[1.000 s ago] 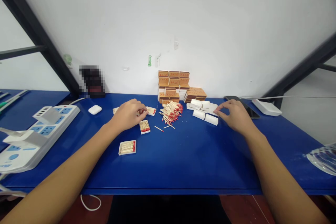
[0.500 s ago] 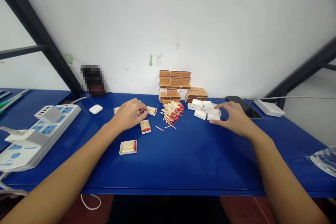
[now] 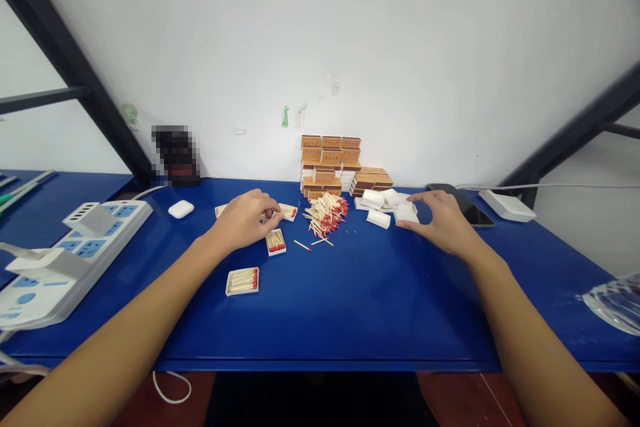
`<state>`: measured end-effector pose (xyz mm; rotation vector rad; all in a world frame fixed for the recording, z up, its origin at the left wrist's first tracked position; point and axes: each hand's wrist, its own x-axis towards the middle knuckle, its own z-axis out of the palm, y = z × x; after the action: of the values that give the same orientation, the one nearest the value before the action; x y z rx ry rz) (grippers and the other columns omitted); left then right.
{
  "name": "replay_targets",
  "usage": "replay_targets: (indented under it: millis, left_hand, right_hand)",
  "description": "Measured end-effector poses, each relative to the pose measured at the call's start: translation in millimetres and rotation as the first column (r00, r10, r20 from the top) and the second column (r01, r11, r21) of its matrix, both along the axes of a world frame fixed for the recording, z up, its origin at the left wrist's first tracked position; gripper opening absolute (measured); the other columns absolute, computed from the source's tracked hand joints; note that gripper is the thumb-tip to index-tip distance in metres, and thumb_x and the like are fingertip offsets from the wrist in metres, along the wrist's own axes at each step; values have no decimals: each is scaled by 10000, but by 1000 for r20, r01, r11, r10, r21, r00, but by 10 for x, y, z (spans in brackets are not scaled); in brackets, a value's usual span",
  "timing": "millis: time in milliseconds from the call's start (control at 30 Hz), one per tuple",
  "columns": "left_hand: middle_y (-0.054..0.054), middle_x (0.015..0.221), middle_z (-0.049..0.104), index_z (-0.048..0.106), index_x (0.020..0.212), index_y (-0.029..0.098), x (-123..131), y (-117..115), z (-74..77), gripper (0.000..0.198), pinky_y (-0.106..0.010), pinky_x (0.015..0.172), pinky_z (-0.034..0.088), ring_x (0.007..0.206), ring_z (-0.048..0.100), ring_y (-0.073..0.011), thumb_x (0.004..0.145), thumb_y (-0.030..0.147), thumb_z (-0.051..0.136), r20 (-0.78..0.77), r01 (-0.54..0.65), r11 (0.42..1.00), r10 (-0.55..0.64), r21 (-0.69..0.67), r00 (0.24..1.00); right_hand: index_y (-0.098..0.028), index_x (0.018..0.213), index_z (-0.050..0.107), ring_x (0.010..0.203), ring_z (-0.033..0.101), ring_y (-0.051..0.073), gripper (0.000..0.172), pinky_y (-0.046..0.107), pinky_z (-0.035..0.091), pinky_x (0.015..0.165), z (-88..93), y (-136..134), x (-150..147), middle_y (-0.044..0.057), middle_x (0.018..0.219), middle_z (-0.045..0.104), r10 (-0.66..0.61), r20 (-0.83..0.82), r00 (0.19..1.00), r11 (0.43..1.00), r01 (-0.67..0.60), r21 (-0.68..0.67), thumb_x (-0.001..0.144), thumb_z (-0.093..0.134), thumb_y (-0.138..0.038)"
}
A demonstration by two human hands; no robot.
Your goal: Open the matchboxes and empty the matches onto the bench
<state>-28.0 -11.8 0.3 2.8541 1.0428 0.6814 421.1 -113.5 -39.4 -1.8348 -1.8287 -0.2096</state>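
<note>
My right hand (image 3: 440, 219) has its thumb and index finger closed on the two sides of a white matchbox tray (image 3: 406, 212), at the right of a small heap of similar white trays (image 3: 379, 218). On the left, my left hand (image 3: 253, 217) is pinched over a row of match-filled trays (image 3: 289, 211) and covers part of it; what sits between its fingertips is hidden. Two more trays full of red-headed matches, a nearer one (image 3: 243, 281) and another (image 3: 275, 241), lie on the blue table. A pile of loose matches (image 3: 327, 215) is between my hands.
Orange matchboxes (image 3: 331, 157) are stacked against the wall, with a lower stack (image 3: 371, 180) beside them. A phone (image 3: 465, 207) and a white box (image 3: 507, 205) lie at right. A power strip (image 3: 75, 273) and a white earbud case (image 3: 181, 209) are at left.
The fingers of my right hand have closed in on a white tray, which has shifted in the heap. My left hand stays nearly still. The view has drifted slightly.
</note>
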Motion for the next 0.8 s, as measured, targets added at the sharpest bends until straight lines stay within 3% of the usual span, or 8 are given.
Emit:
replay_targets:
  millis: [133, 233, 433, 567, 667, 800]
  left_hand:
    - [-59, 838, 729, 766, 906, 193, 2, -4, -10, 216, -326, 704, 439, 839, 646, -225, 976, 334, 617, 5, 4, 1000, -4, 7, 1000]
    - [-49, 791, 715, 769, 895, 196, -2, -11, -4, 198, -315, 687, 429, 810, 642, -217, 960, 321, 630, -3, 10, 1000, -10, -1, 1000]
    - [-27, 710, 684, 800, 892, 206, -46, -7, 92, 234, -304, 607, 356, 643, 590, -178, 932, 364, 632, -30, -94, 993, 92, -70, 995]
    - [-13, 659, 649, 799, 884, 203, -93, 26, 136, 226, -303, 598, 330, 607, 560, -168, 892, 359, 635, -18, -118, 988, 116, -97, 993]
    - [8, 621, 616, 791, 858, 201, -130, 37, 166, 170, -295, 593, 346, 577, 536, -154, 803, 273, 648, -21, -80, 974, 77, -214, 997]
    - [33, 609, 574, 797, 905, 209, -179, 50, 215, 229, -280, 591, 376, 571, 520, -142, 740, 223, 638, -12, -8, 923, 4, -385, 1000]
  right_hand:
    - [-224, 1167, 689, 1137, 592, 360, 487, 508, 474, 1004, 116, -37, -355, 143, 1129, 663, 118, 20, 993, 978, -120, 169, 908, 662, -635]
    - [-243, 1114, 691, 1106, 592, 334, 319, 487, 470, 969, 118, -9, -549, 119, 1130, 661, 197, 97, 976, 969, -209, 135, 932, 685, -506]
    - [-235, 1062, 719, 1047, 568, 331, 193, 485, 459, 892, -28, 99, -465, 124, 1105, 650, 173, 216, 961, 978, -195, 80, 972, 637, -385]
    - [-233, 988, 720, 1004, 576, 316, 180, 476, 460, 890, 47, 81, -528, 115, 1022, 667, 197, 165, 966, 967, -219, 132, 982, 633, -390]
    - [-231, 939, 709, 920, 607, 269, 192, 421, 474, 843, 246, 16, -891, 91, 939, 677, 253, 47, 966, 952, -258, 166, 1000, 613, -385]
    - [-237, 845, 699, 746, 611, 196, 261, 334, 464, 699, 478, -97, -1780, 33, 822, 687, 334, -135, 933, 937, -344, -57, 941, 692, -479]
